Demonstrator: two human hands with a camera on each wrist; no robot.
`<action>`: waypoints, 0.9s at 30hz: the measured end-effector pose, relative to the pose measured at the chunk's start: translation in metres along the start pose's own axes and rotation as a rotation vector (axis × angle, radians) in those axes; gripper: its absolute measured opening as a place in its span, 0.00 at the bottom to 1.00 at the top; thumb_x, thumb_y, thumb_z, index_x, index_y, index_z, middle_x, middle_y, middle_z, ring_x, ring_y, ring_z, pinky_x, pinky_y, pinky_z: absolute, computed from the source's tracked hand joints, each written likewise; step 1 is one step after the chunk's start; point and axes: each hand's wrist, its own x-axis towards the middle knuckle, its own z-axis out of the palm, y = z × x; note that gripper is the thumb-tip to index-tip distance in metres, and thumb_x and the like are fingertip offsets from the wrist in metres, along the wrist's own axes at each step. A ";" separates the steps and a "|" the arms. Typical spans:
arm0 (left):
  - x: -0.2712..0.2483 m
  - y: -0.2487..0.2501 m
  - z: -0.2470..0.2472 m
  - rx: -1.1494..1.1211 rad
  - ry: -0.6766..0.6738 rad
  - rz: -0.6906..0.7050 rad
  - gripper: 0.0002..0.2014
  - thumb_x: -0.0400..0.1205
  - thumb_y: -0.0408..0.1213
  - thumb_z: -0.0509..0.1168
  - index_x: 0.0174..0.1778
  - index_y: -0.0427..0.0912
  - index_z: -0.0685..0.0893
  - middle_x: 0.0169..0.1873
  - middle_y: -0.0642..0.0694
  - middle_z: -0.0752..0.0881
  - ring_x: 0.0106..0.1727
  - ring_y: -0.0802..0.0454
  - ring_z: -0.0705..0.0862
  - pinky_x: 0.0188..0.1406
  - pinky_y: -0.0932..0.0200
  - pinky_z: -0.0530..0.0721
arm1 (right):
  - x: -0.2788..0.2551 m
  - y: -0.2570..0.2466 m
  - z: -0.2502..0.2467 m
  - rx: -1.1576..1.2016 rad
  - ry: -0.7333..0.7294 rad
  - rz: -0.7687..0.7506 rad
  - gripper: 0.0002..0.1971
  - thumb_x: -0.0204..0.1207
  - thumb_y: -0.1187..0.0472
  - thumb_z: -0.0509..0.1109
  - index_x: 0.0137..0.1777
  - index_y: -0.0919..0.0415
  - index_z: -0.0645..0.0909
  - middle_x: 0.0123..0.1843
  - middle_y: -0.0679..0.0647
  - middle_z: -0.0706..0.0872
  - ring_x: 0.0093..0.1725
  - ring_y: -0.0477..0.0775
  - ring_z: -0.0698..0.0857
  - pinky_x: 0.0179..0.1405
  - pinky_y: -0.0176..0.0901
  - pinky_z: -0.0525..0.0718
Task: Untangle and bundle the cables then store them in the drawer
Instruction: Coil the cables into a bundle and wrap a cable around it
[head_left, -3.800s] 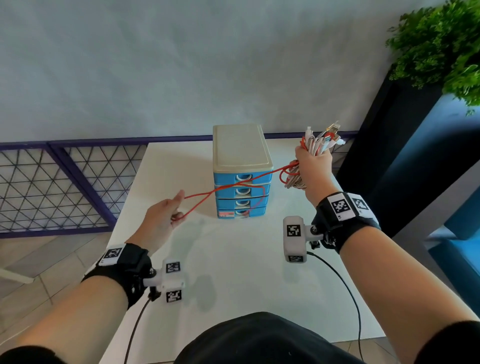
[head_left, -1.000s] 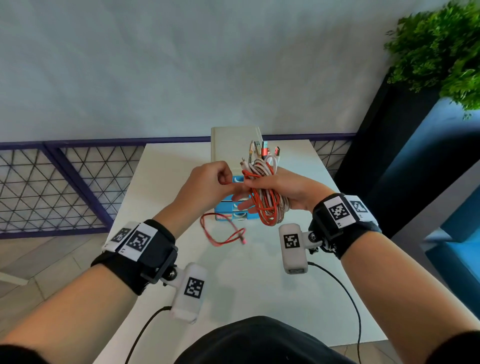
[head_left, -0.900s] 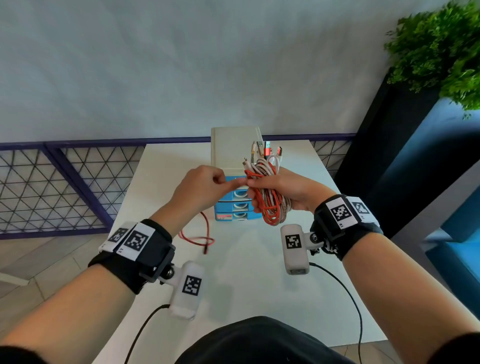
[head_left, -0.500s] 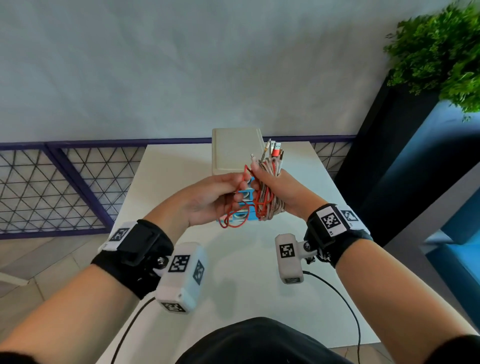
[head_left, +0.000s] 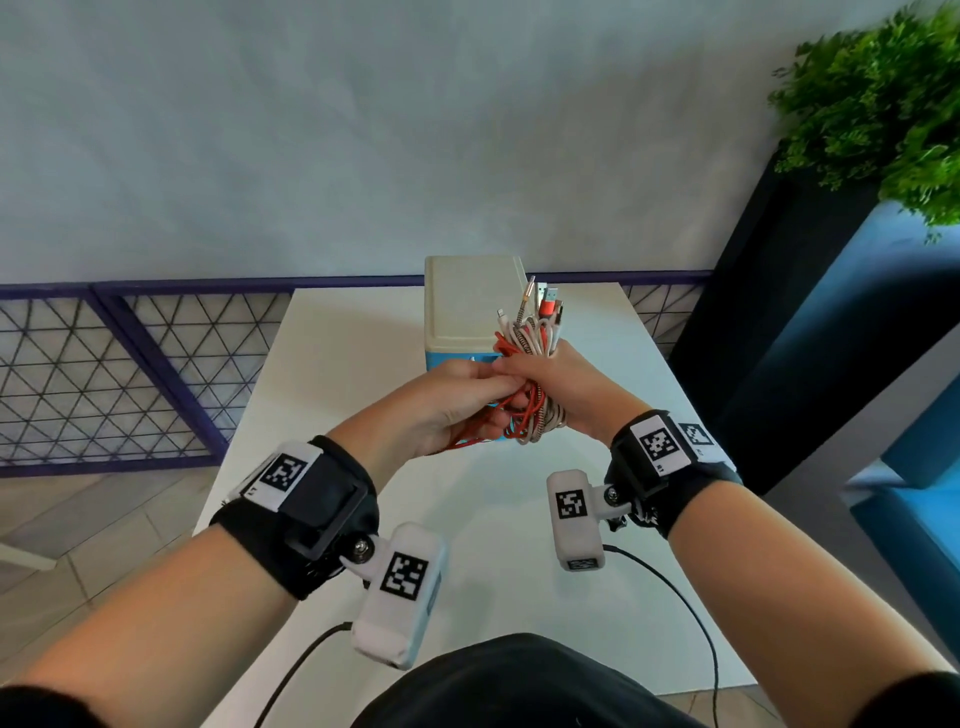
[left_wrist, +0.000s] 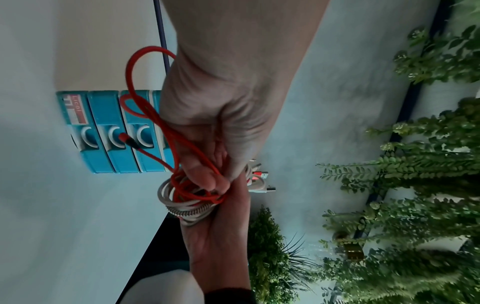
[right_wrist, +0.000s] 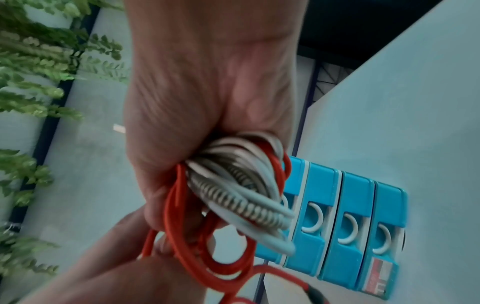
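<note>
My right hand (head_left: 550, 384) grips a coiled bundle of white, braided and red cables (head_left: 530, 343) upright above the table, the plugs sticking out at the top. My left hand (head_left: 462, 400) presses against it and holds the loose red cable (head_left: 467, 436), whose loops hang below both hands. In the left wrist view the red cable (left_wrist: 155, 115) runs through my curled fingers to the bundle (left_wrist: 187, 205). The right wrist view shows the bundle (right_wrist: 244, 189) in my fist. Behind stands the blue drawer unit (head_left: 472, 306), all drawers closed (right_wrist: 342, 222).
The white table (head_left: 332, 364) reaches from me to the drawer unit. A purple mesh railing (head_left: 114, 374) runs along the left and back. A dark planter with a green plant (head_left: 883, 104) and a blue seat (head_left: 914, 467) stand to the right.
The red cable that was stretched out to the left has been gathered in. My left hand has come right to meet the right hand, and its loops now hang short beneath both hands.
</note>
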 end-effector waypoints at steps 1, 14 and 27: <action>0.000 0.001 -0.001 -0.002 -0.028 -0.012 0.11 0.84 0.39 0.63 0.35 0.42 0.80 0.25 0.51 0.80 0.16 0.60 0.72 0.18 0.67 0.72 | 0.002 0.000 0.001 -0.033 0.047 -0.002 0.03 0.77 0.66 0.70 0.44 0.63 0.78 0.25 0.54 0.82 0.26 0.51 0.83 0.28 0.41 0.84; -0.007 -0.062 -0.053 0.431 -0.421 -0.056 0.16 0.89 0.41 0.47 0.44 0.42 0.79 0.27 0.52 0.72 0.32 0.56 0.80 0.43 0.63 0.76 | 0.017 -0.006 -0.032 0.080 0.548 -0.031 0.02 0.78 0.65 0.66 0.46 0.59 0.74 0.33 0.55 0.84 0.26 0.49 0.86 0.34 0.49 0.89; -0.003 -0.076 -0.061 0.175 -0.166 0.046 0.18 0.87 0.44 0.55 0.39 0.46 0.87 0.26 0.50 0.73 0.31 0.55 0.73 0.39 0.62 0.73 | 0.007 -0.016 -0.032 0.441 0.268 -0.181 0.06 0.79 0.73 0.62 0.50 0.62 0.76 0.34 0.56 0.80 0.33 0.53 0.85 0.40 0.51 0.87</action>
